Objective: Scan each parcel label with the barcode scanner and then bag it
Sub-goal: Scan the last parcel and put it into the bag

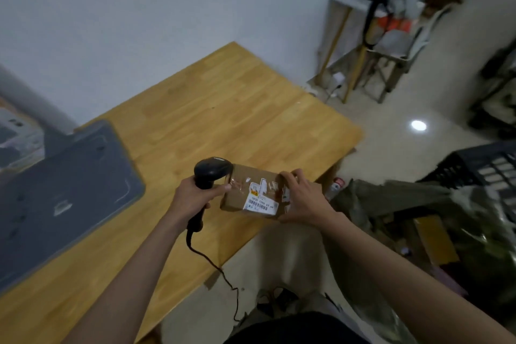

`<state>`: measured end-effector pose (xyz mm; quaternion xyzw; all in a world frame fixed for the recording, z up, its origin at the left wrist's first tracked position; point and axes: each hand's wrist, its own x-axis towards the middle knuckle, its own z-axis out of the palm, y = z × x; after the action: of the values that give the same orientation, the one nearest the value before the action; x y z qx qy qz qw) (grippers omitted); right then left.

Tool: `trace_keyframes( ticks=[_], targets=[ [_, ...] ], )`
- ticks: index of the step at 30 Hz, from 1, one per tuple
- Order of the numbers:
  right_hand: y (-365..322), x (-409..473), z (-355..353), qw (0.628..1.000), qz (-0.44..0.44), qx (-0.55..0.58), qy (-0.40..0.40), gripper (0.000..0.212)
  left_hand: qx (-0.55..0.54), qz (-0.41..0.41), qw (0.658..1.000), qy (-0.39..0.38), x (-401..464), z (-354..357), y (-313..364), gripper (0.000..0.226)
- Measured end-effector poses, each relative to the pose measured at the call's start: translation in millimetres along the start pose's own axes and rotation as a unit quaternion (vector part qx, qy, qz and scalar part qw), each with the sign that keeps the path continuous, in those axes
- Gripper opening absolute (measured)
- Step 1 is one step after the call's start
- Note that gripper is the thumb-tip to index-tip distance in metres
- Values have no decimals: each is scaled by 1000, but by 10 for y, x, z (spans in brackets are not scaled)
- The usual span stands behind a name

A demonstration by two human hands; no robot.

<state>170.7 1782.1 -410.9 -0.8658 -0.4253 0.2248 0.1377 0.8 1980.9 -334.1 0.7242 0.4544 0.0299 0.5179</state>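
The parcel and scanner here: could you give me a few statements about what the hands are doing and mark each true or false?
1. The left hand grips the barcode scanner. True.
2. The right hand is empty. False: it holds the cardboard parcel.
3. The parcel's white label faces up. True.
4. The parcel lies on the grey mat. False: it is held near the wooden table edge, away from the mat.

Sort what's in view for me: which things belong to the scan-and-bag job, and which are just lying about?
Job:
barcode scanner, gripped by left hand
parcel, held by right hand
parcel label
bag

Lying about:
grey mat
black crate
stool
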Motion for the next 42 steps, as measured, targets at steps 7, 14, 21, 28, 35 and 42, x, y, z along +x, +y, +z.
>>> trace_keyframes(
  ticks=[7,14,21,28,35,42],
  targets=[
    [251,-677,114,989,128,30,64,119,11,39,993,-108,29,410,67,49],
    [558,-1539,362,959,254,73,99,115,81,98,970,-210,-97,1222,130,48],
    [1167,-2362,466,916,363,124,120,113,154,179,923,-303,-445,2287,430,42],
    [2042,-2749,535,875,413,225,117,117,218,238,873,-367,-625,3388,762,36],
    [2998,-2624,903,848,441,283,77,125,257,241,854,-382,-547,4371,710,29],
    [3484,-2443,1615,828,463,311,50,132,334,199,826,-408,-305,5114,213,43]
  ],
)
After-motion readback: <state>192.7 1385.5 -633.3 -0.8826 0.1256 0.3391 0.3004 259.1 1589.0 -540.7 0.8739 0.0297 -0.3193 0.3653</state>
